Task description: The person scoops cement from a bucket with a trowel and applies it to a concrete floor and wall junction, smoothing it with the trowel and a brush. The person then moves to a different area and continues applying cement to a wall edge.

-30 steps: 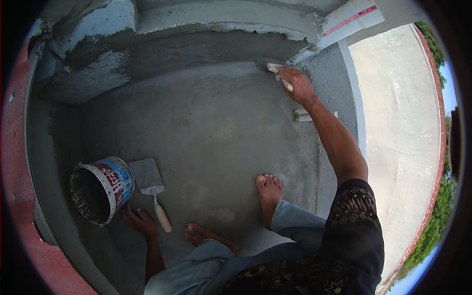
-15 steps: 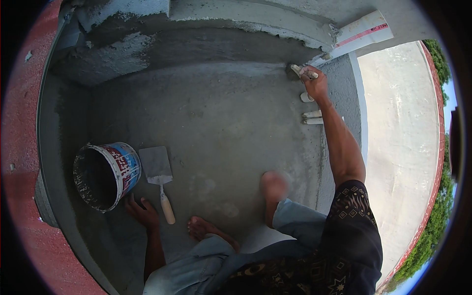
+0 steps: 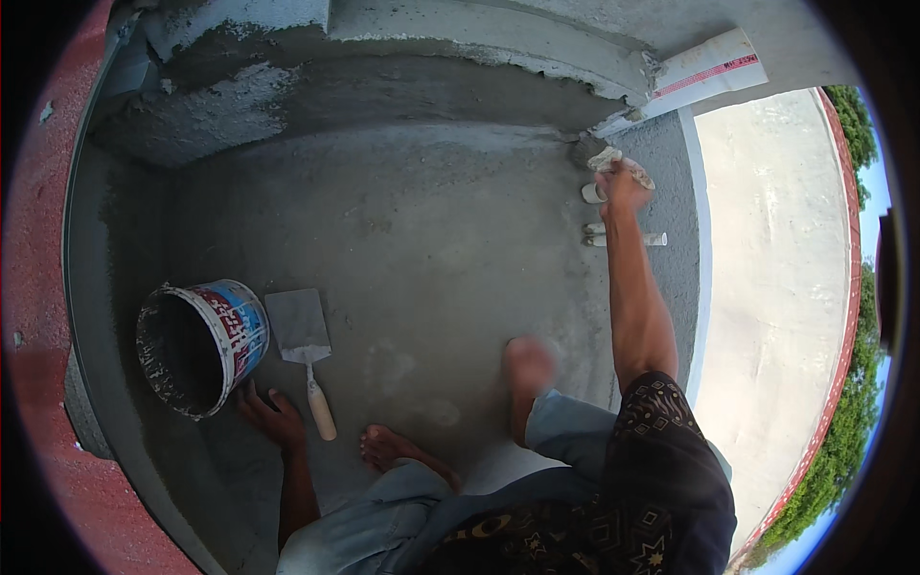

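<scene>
My right hand [image 3: 625,187] is wrapped round a cement-smeared paintbrush [image 3: 604,157], at the far right corner where floor and wall meet. The brush's dark bristles touch the grey surface there; part of its handle is hidden in my fist. Low on the left, my left hand [image 3: 272,418] rests with its fingers apart, holding nothing. Just beyond it a bucket [image 3: 240,326] with a coloured label leans on its side, its dark mouth turned to the left. Between bucket and feet lies a trowel [image 3: 300,326] with a square blade and wooden handle.
White pipe stubs [image 3: 628,236] stick out along the right side, with a short round pipe end [image 3: 593,193] nearer the brush. A larger white pipe [image 3: 714,72] juts from the wall at the upper right. My bare feet [image 3: 407,450] stand on the grey cement floor [image 3: 383,249].
My right hand and the brush have come slightly nearer to me and turned, along the right corner. My left hand, the bucket and the trowel stay in place; the view has shifted a little.
</scene>
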`<action>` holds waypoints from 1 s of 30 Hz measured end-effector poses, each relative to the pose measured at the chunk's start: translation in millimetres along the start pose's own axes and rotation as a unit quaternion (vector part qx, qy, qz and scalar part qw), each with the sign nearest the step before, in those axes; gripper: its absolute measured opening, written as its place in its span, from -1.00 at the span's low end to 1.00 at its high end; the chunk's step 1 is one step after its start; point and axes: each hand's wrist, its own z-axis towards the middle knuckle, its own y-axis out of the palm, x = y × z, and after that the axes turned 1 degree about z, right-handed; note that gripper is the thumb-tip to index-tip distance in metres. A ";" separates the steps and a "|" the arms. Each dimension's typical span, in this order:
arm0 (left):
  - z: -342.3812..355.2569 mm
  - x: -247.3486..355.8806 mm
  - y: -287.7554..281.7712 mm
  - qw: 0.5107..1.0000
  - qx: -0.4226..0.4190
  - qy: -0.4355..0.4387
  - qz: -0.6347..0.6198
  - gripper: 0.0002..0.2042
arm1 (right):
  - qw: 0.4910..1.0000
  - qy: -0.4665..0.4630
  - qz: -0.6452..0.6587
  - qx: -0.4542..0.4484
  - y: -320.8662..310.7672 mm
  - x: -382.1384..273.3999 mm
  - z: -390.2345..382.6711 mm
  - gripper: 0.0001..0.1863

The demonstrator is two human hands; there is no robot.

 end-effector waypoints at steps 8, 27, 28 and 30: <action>-5.1 -15.7 0.0 0.999 -0.006 0.003 0.032 -0.57 | 0.972 0.115 0.197 -0.052 37.7 33.8 -41.2 -0.66; -4.2 -7.1 8.3 0.999 -0.004 0.016 0.034 -0.58 | 0.979 0.045 0.177 0.095 73.2 59.3 -43.4 -0.78; -3.6 -6.7 7.4 0.999 0.000 0.027 0.031 -0.58 | 0.977 0.046 0.188 0.095 87.9 62.4 -59.4 -0.77; -2.5 -7.5 5.9 0.999 0.003 0.035 0.028 -0.58 | 0.969 0.061 0.213 0.111 103.9 63.7 -75.9 -0.78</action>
